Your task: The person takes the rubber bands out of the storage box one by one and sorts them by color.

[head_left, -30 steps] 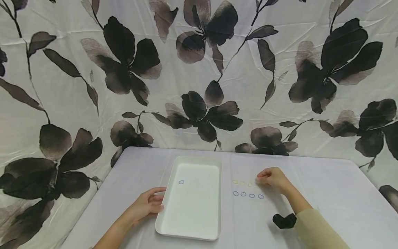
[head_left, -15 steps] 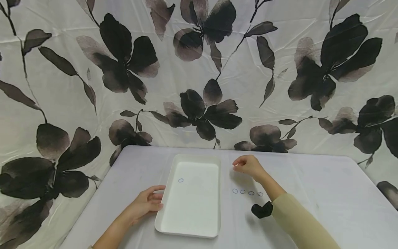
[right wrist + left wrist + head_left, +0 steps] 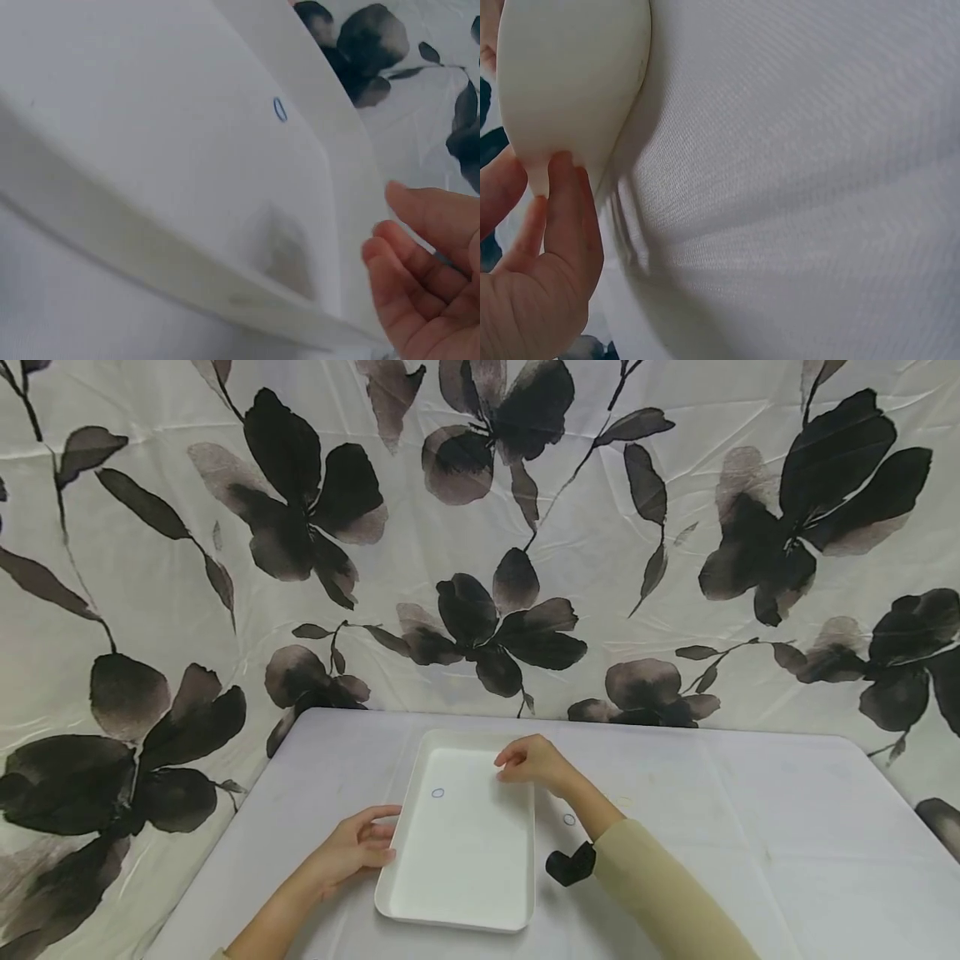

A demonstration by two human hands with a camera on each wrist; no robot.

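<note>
A shallow white rectangular tray lies on the table with a small thin blue ring inside near its far left. My left hand holds the tray's left edge; in the left wrist view its thumb and fingers close on the rim. Over the tray's far right corner is my right hand, fingers curled with thumb and fingertips near each other. I cannot tell whether a ring is between them. To the tray's right lie another blue ring and a faint yellow ring; my right forearm hides the others.
The table has a white cloth. Behind it hangs a white curtain with dark flowers, close to the table's far edge. A black wrist piece sits at the right sleeve, beside the tray's right side.
My right hand has moved left from the end of the yellow row, past the tray's right edge, to over its far right corner. My left hand stays at the tray.
</note>
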